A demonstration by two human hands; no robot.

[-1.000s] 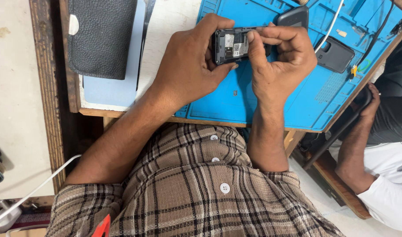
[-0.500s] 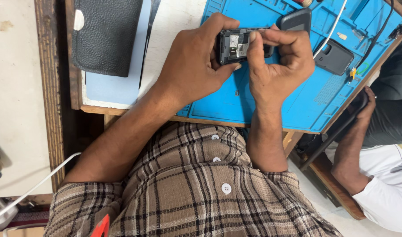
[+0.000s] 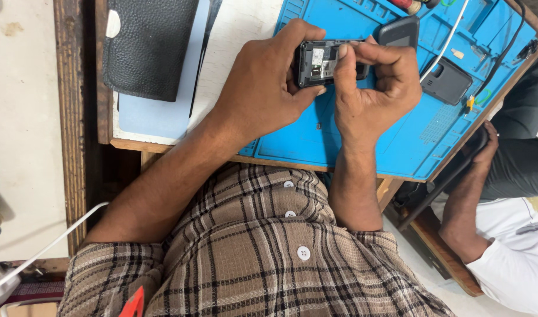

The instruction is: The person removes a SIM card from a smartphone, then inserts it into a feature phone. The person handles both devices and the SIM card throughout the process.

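A small black phone [image 3: 323, 62] with its back cover off is held above a blue work mat [image 3: 392, 141]. My left hand [image 3: 263, 88] grips the phone's left end, fingers wrapped over its top edge. My right hand [image 3: 371, 88] holds the right end, and its thumb presses on the open back of the phone. Inner parts show in the open back.
On the mat lie a dark phone back cover [image 3: 448, 81], a second dark phone [image 3: 399, 32], a white cable [image 3: 448, 38] and a black cable [image 3: 506, 50]. A black leather pouch [image 3: 147, 44] rests on a pale blue pad. Another person's arm [image 3: 468, 199] is at the right.
The view has shifted slightly, and both hands with the phone now sit a little higher in it. My right thumb has slid further onto the phone's open back.
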